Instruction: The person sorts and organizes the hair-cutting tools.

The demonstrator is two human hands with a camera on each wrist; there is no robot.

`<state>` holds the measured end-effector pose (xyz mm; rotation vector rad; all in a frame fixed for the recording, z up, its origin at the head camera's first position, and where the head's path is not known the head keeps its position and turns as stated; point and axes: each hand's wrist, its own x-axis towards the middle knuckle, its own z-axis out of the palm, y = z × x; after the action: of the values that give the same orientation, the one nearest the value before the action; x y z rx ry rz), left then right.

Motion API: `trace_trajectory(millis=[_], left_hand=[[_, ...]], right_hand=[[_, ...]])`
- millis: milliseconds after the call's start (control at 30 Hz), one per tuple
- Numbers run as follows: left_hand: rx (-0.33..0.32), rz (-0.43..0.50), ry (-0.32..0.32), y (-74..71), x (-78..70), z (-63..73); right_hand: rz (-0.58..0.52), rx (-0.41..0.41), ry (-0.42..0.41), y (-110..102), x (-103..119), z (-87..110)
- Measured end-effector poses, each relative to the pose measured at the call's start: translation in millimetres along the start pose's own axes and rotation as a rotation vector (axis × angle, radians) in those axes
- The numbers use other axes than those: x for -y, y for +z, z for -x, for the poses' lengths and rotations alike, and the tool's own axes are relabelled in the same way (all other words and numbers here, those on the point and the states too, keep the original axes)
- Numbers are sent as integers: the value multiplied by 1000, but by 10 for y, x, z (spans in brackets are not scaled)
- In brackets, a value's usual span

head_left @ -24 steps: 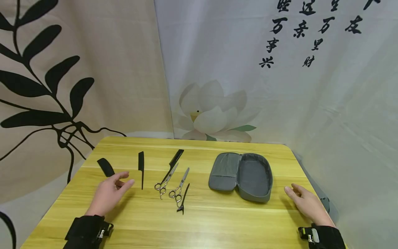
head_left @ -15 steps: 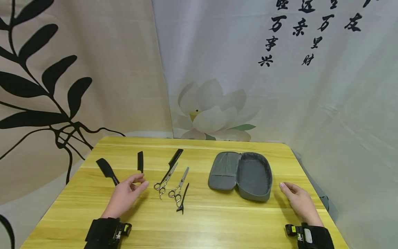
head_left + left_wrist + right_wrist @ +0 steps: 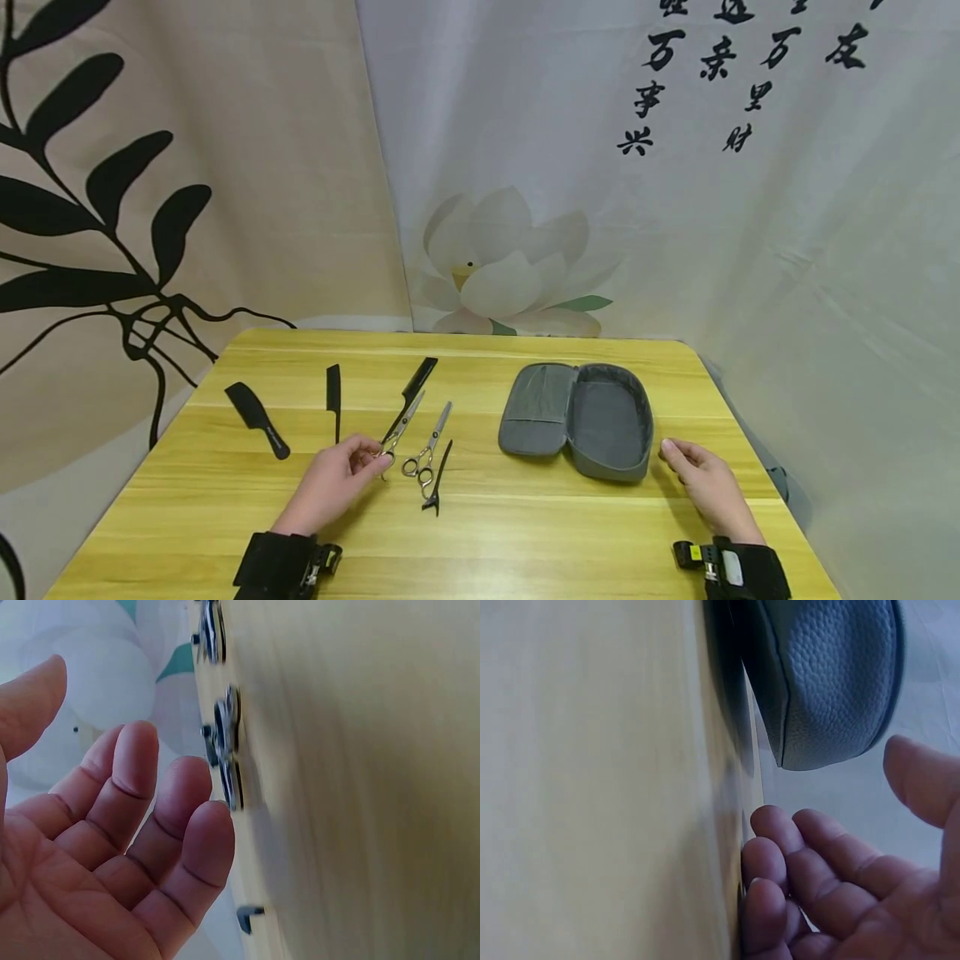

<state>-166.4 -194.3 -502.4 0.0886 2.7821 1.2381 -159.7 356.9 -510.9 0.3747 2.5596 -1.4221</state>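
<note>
My left hand (image 3: 330, 487) hovers over the table with its fingertips overlapping the finger rings of the left pair of scissors (image 3: 407, 414). In the left wrist view its fingers (image 3: 206, 840) are loosely bent, thumb apart, with nothing between them. A narrow black comb (image 3: 420, 377) lies against those scissors. Just right of them is a second pair of scissors (image 3: 428, 451), then a slim black hair clip (image 3: 440, 475). My right hand (image 3: 705, 487), relaxed and holding nothing, is beside the grey zip case (image 3: 611, 421), which lies spread flat with its inside showing.
Further left lie a black rat-tail comb (image 3: 333, 389) and a broad black comb with a handle (image 3: 255, 415). All sit on a yellow wooden table (image 3: 525, 550). Printed curtains (image 3: 555, 108) hang behind the table's back edge.
My left hand has moved right, from by the broad comb, past the rat-tail comb, to the left scissors. My right hand has shifted slightly left, closer to the case. The tools stay in place.
</note>
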Motion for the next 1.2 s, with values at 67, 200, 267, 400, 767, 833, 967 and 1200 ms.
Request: trace_trajectory(millis=[67, 200, 267, 400, 767, 833, 967, 1200], left_hand=[[-1, -2, 3, 39, -23, 8], [8, -2, 17, 127, -90, 25], [12, -1, 28, 171, -129, 32], [21, 8, 47, 244, -199, 39], [52, -1, 102, 384, -307, 34], [51, -12, 105, 406, -318, 33], [42, -26, 120, 434, -328, 31], [66, -39, 132, 460, -328, 20]], right_hand=[[0, 4, 6, 1, -3, -1], [1, 15, 19, 4, -16, -2], [-5, 20, 21, 5, -24, -6], [-13, 21, 21, 7, -40, -23], [-25, 12, 22, 32, -18, -9], [-28, 13, 21, 42, -4, -3], [-33, 17, 15, 61, 22, 6], [-39, 10, 18, 103, 69, 10]])
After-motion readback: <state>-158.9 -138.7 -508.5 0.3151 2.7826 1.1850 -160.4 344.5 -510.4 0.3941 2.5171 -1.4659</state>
